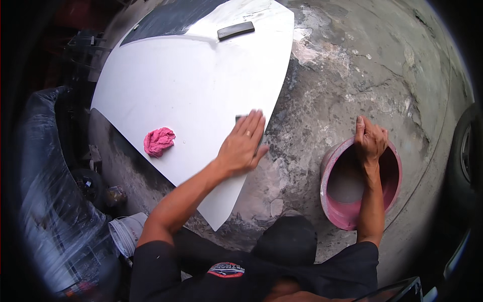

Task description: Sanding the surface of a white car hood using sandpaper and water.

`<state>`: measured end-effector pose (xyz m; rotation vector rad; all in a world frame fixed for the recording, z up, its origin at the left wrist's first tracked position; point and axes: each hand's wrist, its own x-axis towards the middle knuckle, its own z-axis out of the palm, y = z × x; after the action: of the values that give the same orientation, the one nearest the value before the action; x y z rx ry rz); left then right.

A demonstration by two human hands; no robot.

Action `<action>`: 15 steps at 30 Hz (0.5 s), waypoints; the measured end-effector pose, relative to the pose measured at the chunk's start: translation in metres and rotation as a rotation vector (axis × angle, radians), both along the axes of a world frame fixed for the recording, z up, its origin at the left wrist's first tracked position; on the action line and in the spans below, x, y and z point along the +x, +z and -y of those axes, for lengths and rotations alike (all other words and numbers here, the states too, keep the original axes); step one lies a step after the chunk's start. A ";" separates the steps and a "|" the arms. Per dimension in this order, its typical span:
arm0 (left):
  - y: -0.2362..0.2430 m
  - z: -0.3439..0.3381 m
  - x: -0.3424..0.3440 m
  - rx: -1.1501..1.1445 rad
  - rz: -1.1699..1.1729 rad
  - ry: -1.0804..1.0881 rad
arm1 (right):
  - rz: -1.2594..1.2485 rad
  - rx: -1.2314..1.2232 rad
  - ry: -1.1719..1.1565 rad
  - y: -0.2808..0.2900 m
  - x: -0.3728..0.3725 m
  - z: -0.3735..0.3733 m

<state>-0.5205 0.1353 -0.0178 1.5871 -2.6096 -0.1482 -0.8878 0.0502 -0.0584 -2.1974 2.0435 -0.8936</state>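
I judge the white panel (pixel 196 85), lying ahead and to the left above the concrete floor (pixel 367 100), stiff, broad and smooth; take hold at opposite edges. Near its right edge, the left hand (pixel 242 142) lies flat, fingers extended over a mostly hidden dark block (pixel 238 118), probably light and best held by its sides. The right hand (pixel 371 140) curls at the pink bucket (pixel 346 216); whether it grasps the rim, I cannot tell.
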 end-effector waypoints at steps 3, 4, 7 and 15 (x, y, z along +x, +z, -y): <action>-0.035 0.136 -0.021 -0.071 -0.059 0.006 | -0.019 -0.040 -0.005 0.000 -0.001 0.000; -0.036 0.155 -0.028 -0.044 -0.048 0.092 | 0.002 -0.070 0.001 0.000 -0.001 0.000; -0.007 0.095 -0.038 -0.027 -0.096 0.135 | 0.029 -0.082 0.024 -0.001 0.000 0.000; 0.056 -0.114 0.013 0.219 -0.010 0.228 | 0.036 -0.143 0.013 0.001 0.001 -0.001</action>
<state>-0.5078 0.2497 0.0387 1.9334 -2.4511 -0.4364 -0.8871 0.0511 -0.0577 -2.2422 2.0066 -1.1024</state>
